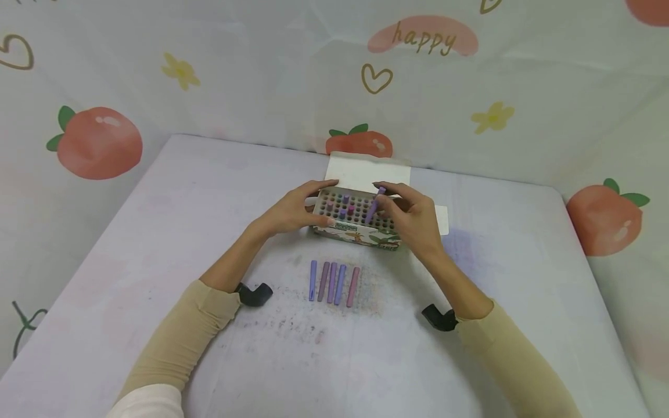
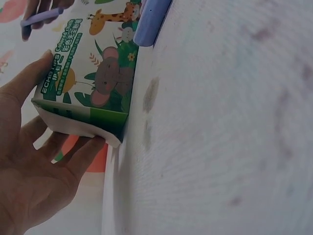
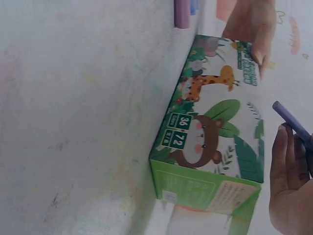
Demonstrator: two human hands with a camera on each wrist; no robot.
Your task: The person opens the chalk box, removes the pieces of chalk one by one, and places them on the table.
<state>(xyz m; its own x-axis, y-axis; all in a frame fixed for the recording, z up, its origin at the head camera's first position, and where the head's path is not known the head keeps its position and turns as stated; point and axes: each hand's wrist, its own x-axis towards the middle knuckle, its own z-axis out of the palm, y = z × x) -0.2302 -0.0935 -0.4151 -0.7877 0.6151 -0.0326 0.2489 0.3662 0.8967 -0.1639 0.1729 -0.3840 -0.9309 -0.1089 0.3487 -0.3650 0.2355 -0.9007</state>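
Observation:
A cardboard chalk box (image 1: 360,235) with animal pictures stands open-topped near the back of the table, its inside a grid of holes. Several chalk sticks poke up from the grid, among them a pink one (image 1: 351,210). My left hand (image 1: 292,210) holds the box's left end, thumb at the front edge and fingers toward the back. Over the right part of the grid, my right hand (image 1: 418,220) pinches a purple chalk stick (image 1: 371,210), tilted, its lower end at the holes. In the right wrist view this chalk (image 3: 289,117) appears beside the box (image 3: 210,112).
In front of the box lies a loose row of several purple, blue and pink chalk sticks (image 1: 332,283). The box's white lid (image 1: 368,171) is folded back behind it, and a side flap (image 1: 443,219) sticks out right. Chalk smudges (image 1: 465,249) mark the tablecloth.

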